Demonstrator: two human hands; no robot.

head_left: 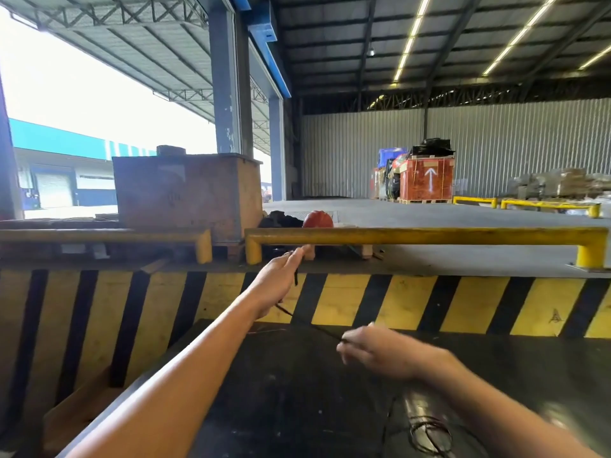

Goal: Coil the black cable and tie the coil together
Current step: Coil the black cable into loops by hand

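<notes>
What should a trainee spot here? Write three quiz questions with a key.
1. True or false: the cable runs taut between both hands.
2. Which hand reaches farther forward? A) left hand B) right hand
3. What colour is the helmet behind the rail?

Key: 1 true; 2 A; 3 red.

A warehouse loading dock; corrugated metal walls (pixel 496 143); yellow guard rails (pixel 423 236); hazard-striped edge (pixel 363 299); palletised red crate (pixel 426 180).
</notes>
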